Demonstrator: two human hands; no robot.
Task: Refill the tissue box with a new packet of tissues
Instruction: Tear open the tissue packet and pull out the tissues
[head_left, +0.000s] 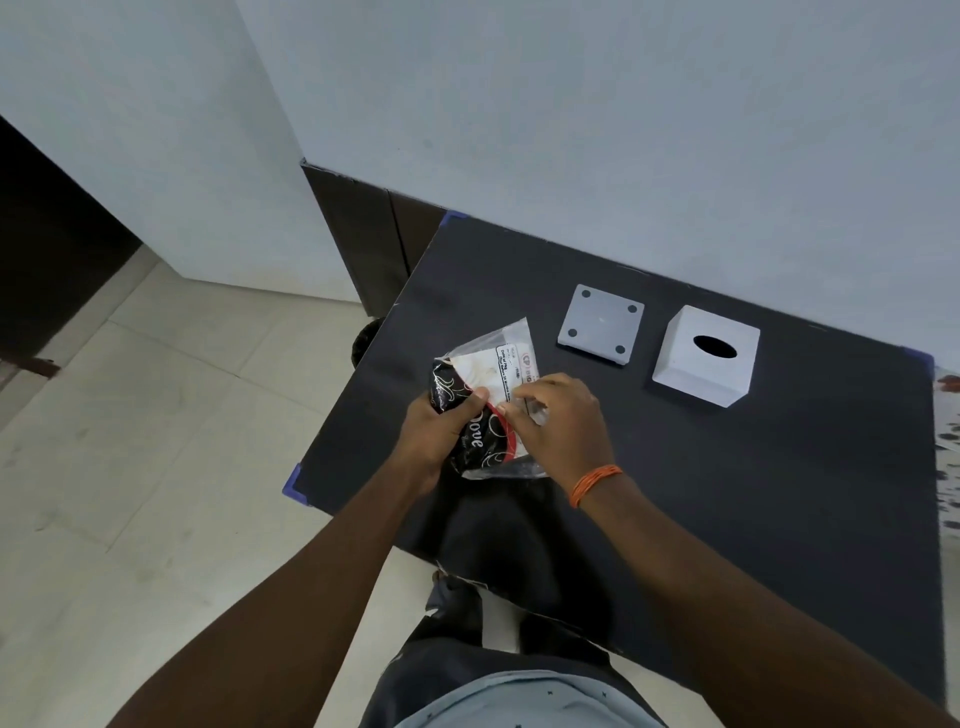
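Note:
A tissue packet (485, 387) in clear plastic with a black, red and white print is held above the near left part of the black table (727, 493). My left hand (436, 436) grips its dark lower end. My right hand (563, 426) pinches the plastic at the packet's right side. The white tissue box (706, 356) with an oval slot on top stands on the table at the back right. Its grey base plate (600, 325) lies upside down to the left of the box, showing dark round feet.
The table stands against a white wall, with blue tape at its corners. To the left are a pale tiled floor and a dark cabinet (374, 244). My legs show below the table's near edge.

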